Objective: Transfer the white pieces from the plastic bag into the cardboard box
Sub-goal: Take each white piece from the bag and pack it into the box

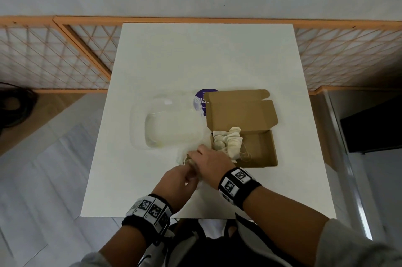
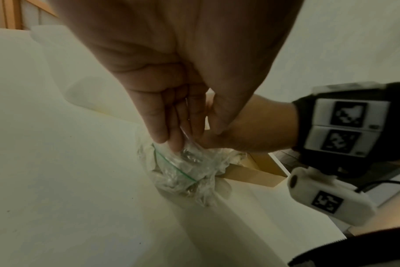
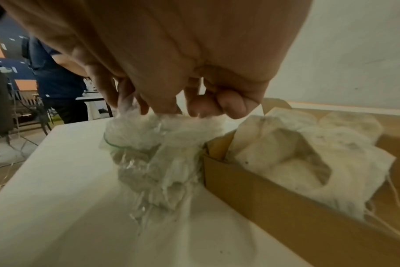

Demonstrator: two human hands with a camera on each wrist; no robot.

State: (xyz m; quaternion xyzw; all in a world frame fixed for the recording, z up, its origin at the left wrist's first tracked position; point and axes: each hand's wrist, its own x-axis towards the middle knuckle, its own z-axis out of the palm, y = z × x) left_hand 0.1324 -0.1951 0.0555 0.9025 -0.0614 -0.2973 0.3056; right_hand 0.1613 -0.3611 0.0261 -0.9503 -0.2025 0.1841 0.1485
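A crumpled clear plastic bag [image 1: 186, 158] with a green seal line lies on the white table [image 1: 195, 53], just left of the open cardboard box [image 1: 261, 149]. My left hand [image 1: 187, 176] pinches the bag's top from the near side; the left wrist view shows its fingertips [image 2: 171, 142] on the plastic bag [image 2: 183, 171]. My right hand [image 1: 202, 153] grips the same bag from above, fingers curled into its mouth [image 3: 167, 110]. Several white pieces [image 3: 286, 153] with strings fill the left part of the box [image 3: 263, 189]. The bag's contents are unclear.
A clear plastic container [image 1: 165, 123] stands left of the box, and a purple-labelled item [image 1: 201, 101] lies behind the box's raised lid. An orange lattice fence [image 1: 54, 55] runs behind the table. A person in dark clothes [image 3: 55, 77] stands far off.
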